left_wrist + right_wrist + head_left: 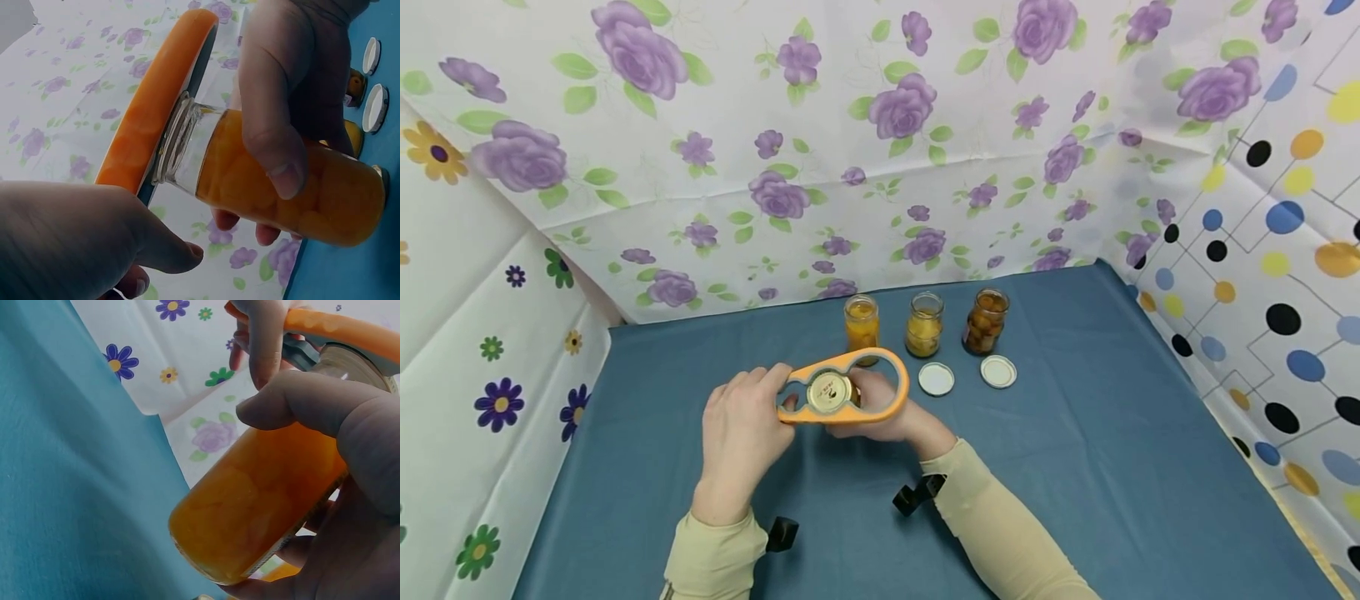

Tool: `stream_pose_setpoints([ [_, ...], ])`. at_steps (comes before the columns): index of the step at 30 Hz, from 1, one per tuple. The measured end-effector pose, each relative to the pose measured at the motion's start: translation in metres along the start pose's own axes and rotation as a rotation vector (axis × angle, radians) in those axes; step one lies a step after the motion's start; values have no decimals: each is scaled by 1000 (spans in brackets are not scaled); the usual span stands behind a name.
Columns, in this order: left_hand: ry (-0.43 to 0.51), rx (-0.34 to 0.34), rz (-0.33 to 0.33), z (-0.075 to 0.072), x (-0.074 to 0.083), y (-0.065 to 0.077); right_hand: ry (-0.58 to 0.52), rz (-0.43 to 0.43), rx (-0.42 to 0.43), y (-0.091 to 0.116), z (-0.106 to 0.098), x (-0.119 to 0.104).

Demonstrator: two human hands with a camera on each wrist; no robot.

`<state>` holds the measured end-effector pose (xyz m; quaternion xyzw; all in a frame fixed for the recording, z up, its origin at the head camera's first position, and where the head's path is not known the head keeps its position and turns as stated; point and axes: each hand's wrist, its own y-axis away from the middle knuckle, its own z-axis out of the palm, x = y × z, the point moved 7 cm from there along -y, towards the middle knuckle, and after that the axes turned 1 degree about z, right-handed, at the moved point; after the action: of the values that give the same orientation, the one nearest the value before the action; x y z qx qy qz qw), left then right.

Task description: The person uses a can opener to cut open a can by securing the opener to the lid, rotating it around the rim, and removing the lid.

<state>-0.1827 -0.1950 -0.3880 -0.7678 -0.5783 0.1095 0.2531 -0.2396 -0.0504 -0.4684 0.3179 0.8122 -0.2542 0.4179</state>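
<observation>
My left hand (741, 437) grips one end of an orange jar opener (153, 106) with grey inner edges and several round openings. My right hand (895, 425) holds a glass jar (250, 500) of orange fruit pieces, its thumb and fingers wrapped around the body. The jar is tilted in both wrist views. Its gold lid (831, 392) shows inside one of the opener's smaller openings. The opener sits around the jar's top, and in the head view it hides most of the jar and part of my right hand.
At the back of the blue-covered table (1075, 467) stand three lidless glass jars: one orange (861, 327), one yellow (923, 332), one brown (983, 323). Two white-faced lids (936, 379) lie in front of them. Patterned cloth walls (715, 225) border the back and sides.
</observation>
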Motion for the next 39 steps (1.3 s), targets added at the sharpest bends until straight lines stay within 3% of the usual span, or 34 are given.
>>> stream_pose_setpoints([
  [6,-14,-6,-25,-4,1,-2,-49,-24,31,0,2,-5],
  [14,-17,-46,-90,-6,-1,-3,-153,-50,96,4,0,-36],
  [26,-44,-25,-194,-4,3,-4,-215,-52,371,7,-5,-42],
  [39,-17,-16,-215,-2,4,-5,-231,-44,385,7,-9,-43],
])
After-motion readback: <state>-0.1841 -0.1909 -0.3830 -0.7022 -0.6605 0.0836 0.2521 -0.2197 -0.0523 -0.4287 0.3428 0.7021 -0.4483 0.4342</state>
